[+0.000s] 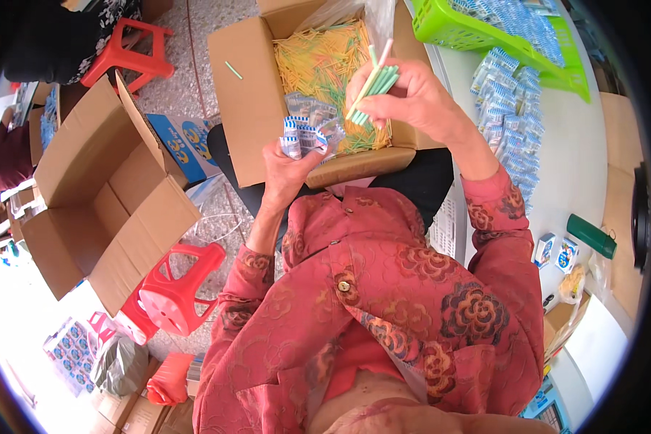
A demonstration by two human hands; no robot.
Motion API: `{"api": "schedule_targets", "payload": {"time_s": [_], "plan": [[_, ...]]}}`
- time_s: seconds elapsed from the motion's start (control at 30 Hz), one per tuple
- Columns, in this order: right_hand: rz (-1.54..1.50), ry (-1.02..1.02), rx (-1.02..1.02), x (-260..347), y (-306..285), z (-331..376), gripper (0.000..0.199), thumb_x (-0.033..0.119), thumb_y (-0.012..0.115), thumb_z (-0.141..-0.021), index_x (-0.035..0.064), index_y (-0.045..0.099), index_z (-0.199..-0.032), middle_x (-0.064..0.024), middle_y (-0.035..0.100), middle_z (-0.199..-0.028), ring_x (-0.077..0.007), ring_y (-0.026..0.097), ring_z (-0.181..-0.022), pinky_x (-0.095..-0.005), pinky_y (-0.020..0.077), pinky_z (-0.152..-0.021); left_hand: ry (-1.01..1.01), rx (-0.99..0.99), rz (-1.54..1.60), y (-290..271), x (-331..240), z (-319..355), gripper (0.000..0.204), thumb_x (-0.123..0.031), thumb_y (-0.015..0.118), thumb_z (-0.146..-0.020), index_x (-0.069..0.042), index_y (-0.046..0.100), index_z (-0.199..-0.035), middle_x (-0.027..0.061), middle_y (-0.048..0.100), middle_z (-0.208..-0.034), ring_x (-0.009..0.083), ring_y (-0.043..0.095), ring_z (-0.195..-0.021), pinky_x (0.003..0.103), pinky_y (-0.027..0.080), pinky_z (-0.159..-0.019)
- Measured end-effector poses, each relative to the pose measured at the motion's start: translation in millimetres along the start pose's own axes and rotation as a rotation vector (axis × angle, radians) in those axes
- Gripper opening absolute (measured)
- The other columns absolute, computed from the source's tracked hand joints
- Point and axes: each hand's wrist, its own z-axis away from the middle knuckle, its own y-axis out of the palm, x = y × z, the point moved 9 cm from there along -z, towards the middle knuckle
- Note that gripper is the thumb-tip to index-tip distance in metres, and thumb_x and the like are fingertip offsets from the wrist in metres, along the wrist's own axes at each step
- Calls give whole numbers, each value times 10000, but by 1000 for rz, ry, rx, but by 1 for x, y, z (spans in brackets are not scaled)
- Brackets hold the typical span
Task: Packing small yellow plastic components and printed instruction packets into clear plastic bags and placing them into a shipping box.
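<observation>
You're mid-packing: your right hand (405, 98) pinches a bunch of thin green and white plastic sticks (375, 81) while your left hand (289, 168) grips a small clear blue-and-white printed packet (305, 137), so next seems to call for sliding the sticks in

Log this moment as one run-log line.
left hand: holds small clear packets | right hand: holds bundle of thin sticks | below: open cardboard box of sticks
</observation>
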Motion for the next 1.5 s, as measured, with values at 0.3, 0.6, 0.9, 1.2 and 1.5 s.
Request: {"api": "schedule_targets", "payload": {"time_s": [0.3,0.6,0.9,1.2,1.5], "plan": [[313,-16,-26,-11,14,1,125,86,601,-769,17,556,-863,-32,547,-746,-85,504,-650,-230,413,-606,-23,49,-60,14,-6,-1,134,-22,645,-720,10,640,-850,-9,624,-749,39,538,-669,202,448,-612],[617,-193,-84,9,22,1,163,104,619,-719,13,552,-836,-87,511,-708,-174,516,-645,-298,417,-603,-25,18,-18,14,-7,-4,133,-32,646,-725,5,635,-852,-6,622,-753,40,539,-671,198,449,-615],[358,-161,-57,-4,18,0,179,103,595,-784,8,568,-933,-26,535,-773,-94,504,-689,-253,428,-615,16,13,20,14,-14,-5,132,-47,661,-716,-4,640,-840,-5,622,-746,38,540,-662,200,452,-611],[342,-199,-53,15,9,3,154,57,537,-832,2,594,-964,-21,565,-837,-93,519,-711,-236,418,-612,23,46,-162,12,-9,-6,137,-53,657,-718,-10,644,-847,-23,613,-725,36,526,-649,204,439,-591],[968,-357,88,71,32,17,66,20,576,-723,12,562,-787,-83,522,-743,-241,543,-686,-324,425,-595,65,83,-72,17,-22,-2,155,-13,631,-734,-7,634,-889,-17,618,-766,37,531,-689,198,440,-615]]}}
